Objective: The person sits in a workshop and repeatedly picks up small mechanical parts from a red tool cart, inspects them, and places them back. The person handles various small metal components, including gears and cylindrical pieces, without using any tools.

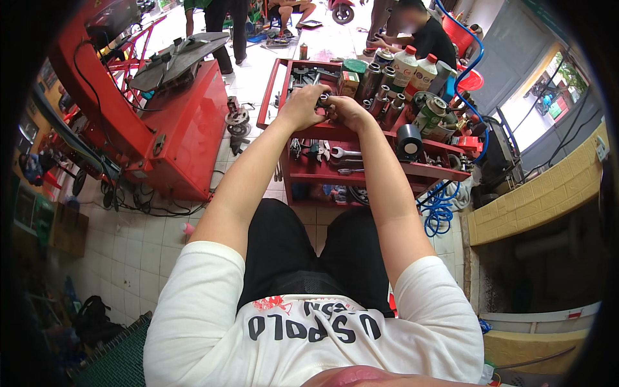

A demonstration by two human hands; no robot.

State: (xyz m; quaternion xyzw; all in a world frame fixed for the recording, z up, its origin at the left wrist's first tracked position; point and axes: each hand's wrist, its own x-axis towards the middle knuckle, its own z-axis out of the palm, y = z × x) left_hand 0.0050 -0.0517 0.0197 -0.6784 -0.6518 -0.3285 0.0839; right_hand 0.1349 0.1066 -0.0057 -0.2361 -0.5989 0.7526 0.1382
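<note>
My left hand (302, 106) and my right hand (348, 111) meet over the top shelf of a red tool cart (377, 169). Between their fingers sits a small dark metal part (324, 99); both hands grip it, and its shape is too small to tell. Just beyond the hands stand several metal spray cans (373, 79) and white bottles with red caps (414, 69). Wrenches (343, 153) lie on the cart's lower shelf below my forearms.
A large red machine (174, 129) stands to the left on the white tiled floor. A black roll of tape (409, 142) rests on the cart's right side, blue hose (440, 213) beside it. A person in black crouches beyond the cart; others stand farther back.
</note>
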